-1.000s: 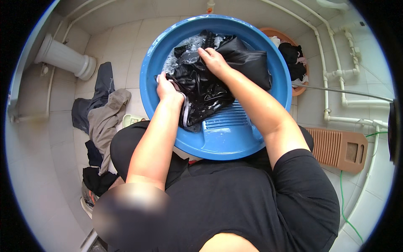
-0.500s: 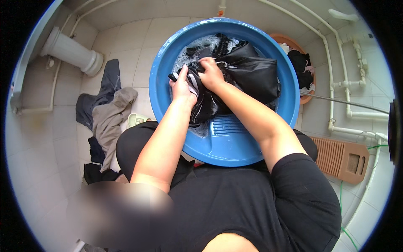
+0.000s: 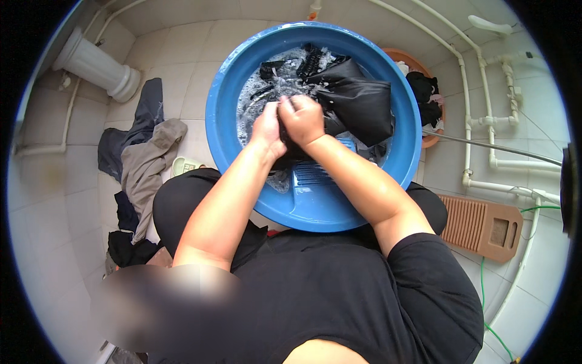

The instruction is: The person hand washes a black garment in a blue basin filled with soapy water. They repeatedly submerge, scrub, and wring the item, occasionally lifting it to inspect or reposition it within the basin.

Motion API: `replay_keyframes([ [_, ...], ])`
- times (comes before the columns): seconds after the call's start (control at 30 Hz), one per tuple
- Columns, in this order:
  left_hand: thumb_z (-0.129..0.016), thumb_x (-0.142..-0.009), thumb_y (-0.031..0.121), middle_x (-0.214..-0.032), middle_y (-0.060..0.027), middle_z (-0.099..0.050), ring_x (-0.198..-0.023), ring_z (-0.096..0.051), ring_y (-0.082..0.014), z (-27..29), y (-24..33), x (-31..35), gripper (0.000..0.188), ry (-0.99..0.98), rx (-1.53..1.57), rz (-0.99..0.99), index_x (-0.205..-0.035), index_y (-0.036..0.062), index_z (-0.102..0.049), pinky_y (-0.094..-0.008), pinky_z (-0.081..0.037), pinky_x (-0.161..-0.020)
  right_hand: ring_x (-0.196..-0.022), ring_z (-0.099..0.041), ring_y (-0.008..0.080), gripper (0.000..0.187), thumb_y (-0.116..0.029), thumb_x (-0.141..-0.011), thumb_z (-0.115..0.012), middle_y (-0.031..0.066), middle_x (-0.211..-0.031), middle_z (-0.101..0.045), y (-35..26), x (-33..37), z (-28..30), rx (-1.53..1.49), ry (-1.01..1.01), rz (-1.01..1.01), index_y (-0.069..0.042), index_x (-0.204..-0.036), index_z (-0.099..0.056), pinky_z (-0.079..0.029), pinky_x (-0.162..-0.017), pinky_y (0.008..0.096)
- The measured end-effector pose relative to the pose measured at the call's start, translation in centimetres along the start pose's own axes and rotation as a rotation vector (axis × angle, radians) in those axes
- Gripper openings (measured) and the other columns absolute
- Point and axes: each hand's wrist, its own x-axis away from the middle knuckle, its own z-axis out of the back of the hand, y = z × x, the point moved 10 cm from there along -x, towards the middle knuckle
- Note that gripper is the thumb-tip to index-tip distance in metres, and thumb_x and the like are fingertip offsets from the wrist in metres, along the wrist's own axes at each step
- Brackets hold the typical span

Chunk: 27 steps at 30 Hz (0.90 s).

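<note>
While both hands are working close together over the foam, the left hand (image 3: 268, 130) and the right hand (image 3: 301, 119) are clenching a bunched black garment (image 3: 293, 153) between and beneath them; the fingertips are blurring, so how each finger is holding the cloth is not showing. The garment is lying inside the blue basin (image 3: 219, 145), directly under the grip, with white suds (image 3: 247, 106) spreading to the left of the grip and beyond it. A shiny black piece (image 3: 362, 109) is lying just right of the grip; whether it is joining the bunched part is staying unclear. The basin's ridged slope (image 3: 310, 175) is showing on the near side of the grip.

The handling is apparently sitting partway: the garment is already looking wet, yet foam is still surrounding it. Well left of the grip, a taupe cloth (image 3: 148, 155) and a dark grey cloth (image 3: 147, 106) are lying outside the basin, and to its right an orange tub (image 3: 431, 143) is holding more clothes. How much is remaining is not showing.

Compared with half a second ago, the hands are now pressing closer together, and the striped edge that was showing beside the left hand is no longer appearing.
</note>
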Motion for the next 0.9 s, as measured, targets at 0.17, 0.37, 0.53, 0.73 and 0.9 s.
replay_keyframes([
  [0.17, -0.048, -0.087, 0.044, -0.058, -0.0027, -0.054, -0.052, -0.052, -0.0143, 3.4, 1.7, -1.7, 0.038, 0.135, -0.278, 0.051, -0.069, 0.0117, -0.056, -0.0309, -0.046, -0.054, -0.053, -0.054, 0.0303, 0.019, -0.018, -0.069, -0.060, 0.0123, -0.059, -0.053, -6.6, 2.7, -1.1, -0.226, -0.207, 0.223, -0.008, -0.055, -0.051, -0.043, -0.051, 0.0389],
  [0.37, -0.060, -0.078, 0.044, -0.098, -0.0107, -0.061, -0.091, -0.059, -0.0223, -2.3, -0.1, 1.5, 0.049, -0.159, -0.249, 0.195, -0.108, 0.0058, -0.055, -0.0380, -0.049, -0.078, -0.073, -0.059, 0.0341, 0.038, -0.041, -0.083, -0.049, 0.0155, -0.077, -0.061, 5.6, -5.0, -4.0, 0.214, -0.277, -0.137, -0.007, -0.071, -0.062, -0.047, -0.066, 0.0430],
  [0.53, -0.058, -0.082, 0.023, -0.092, -0.0125, -0.063, -0.081, -0.062, -0.0258, -1.2, 1.1, 0.4, 0.029, -0.069, -0.125, 0.076, -0.102, 0.0022, -0.055, -0.0399, -0.051, -0.077, -0.089, -0.059, 0.0331, 0.047, -0.049, -0.085, -0.043, 0.0174, -0.095, -0.062, 9.4, -4.9, -6.6, 0.414, -0.575, -0.215, -0.006, -0.090, -0.063, -0.046, -0.077, 0.0413],
  [0.73, -0.043, -0.090, 0.027, -0.112, -0.0181, -0.054, -0.099, -0.056, -0.0321, 6.9, 2.8, -2.2, 0.036, 0.445, 0.192, -0.054, -0.116, 0.0018, -0.044, -0.0512, -0.044, -0.087, -0.104, -0.054, 0.0309, 0.054, -0.052, -0.076, -0.056, 0.0142, -0.109, -0.058, 9.0, -2.3, -9.6, 0.567, -0.850, 0.186, -0.009, -0.109, -0.057, -0.043, -0.088, 0.0385],
  [0.9, -0.050, -0.089, 0.034, -0.109, -0.0142, -0.056, -0.096, -0.057, -0.0296, 4.4, 3.6, -3.5, 0.037, 0.181, 0.225, -0.131, -0.111, 0.0045, -0.049, -0.0441, -0.045, -0.086, -0.095, -0.058, 0.0263, 0.029, -0.038, -0.070, -0.065, 0.0087, -0.103, -0.059, 6.7, -3.4, -7.4, 0.621, -0.549, -0.051, -0.011, -0.081, -0.068, -0.048, -0.076, 0.0358],
])
